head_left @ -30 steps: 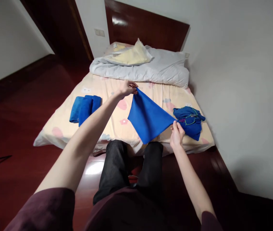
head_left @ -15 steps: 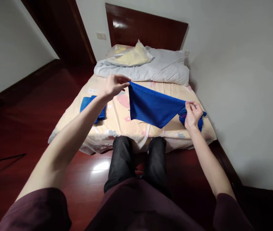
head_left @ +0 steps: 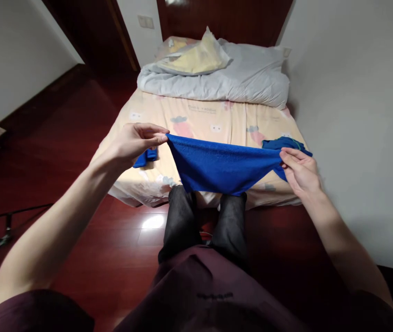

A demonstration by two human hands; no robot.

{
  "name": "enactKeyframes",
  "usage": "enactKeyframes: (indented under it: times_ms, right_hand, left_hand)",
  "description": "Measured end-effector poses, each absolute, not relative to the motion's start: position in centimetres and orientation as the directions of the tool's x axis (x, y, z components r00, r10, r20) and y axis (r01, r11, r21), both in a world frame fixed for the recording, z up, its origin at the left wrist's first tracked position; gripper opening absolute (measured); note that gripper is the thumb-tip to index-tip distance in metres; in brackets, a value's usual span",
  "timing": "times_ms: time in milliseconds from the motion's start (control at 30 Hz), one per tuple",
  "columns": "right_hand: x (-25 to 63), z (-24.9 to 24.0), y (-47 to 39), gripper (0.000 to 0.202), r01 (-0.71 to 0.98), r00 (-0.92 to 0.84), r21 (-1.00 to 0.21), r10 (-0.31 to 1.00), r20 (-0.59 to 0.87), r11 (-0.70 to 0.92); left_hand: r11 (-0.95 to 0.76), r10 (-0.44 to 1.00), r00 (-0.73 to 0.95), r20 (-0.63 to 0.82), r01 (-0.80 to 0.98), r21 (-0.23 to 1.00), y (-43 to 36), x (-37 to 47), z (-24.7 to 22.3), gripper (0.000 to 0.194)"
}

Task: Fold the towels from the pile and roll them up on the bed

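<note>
A blue cloth is stretched between my two hands, above the near edge of the bed and over my knees. My left hand pinches its upper left corner between thumb and fingers. At the other end, my right hand is closed on the upper right corner. The lower part of the cloth hangs free. Behind my left wrist, a folded blue cloth lies on the bed, partly hidden. A heap of blue cloth rests on the bed beyond my right hand, partly covered by it.
The bed has a peach patterned sheet. A grey-white quilt and a yellow packet in clear wrapping lie near the headboard. A white wall stands close on the right. Thin black metal legs stand at left.
Both hands have moved apart and nearer to me, pulling the cloth's top edge tauter and more level. My left hand has lowered. The view has tilted downward.
</note>
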State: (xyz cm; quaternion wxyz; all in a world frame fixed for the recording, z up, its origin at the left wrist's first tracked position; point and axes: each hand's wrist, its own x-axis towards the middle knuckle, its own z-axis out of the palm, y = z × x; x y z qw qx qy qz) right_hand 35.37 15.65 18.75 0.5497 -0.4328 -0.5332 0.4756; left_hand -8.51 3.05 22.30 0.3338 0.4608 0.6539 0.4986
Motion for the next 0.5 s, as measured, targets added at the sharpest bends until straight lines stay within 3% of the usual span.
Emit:
enactKeyframes:
  times_ms: [267,400,500]
  right_hand:
    - [32.4,18.3,21.2,0.023,-0.054,-0.194,-0.993,0.977,-0.093,-0.105]
    - [28.9,16.9,26.7,0.029,-0.043,-0.183,-0.995,0.979,-0.086,-0.095]
    - [26.2,16.1,31.1,0.033,-0.068,-0.097,-0.998,0.995,-0.002,-0.008]
  left_hand:
    - [0.149,0.917,-0.397,-0.039,0.250,0.957,7.9,-11.0,19.4,0.030]
    - [0.180,0.898,-0.437,-0.052,0.255,0.950,13.4,-11.4,18.2,0.024]
    - [0.140,0.878,-0.478,0.013,0.283,0.949,17.1,-11.2,18.6,0.023]
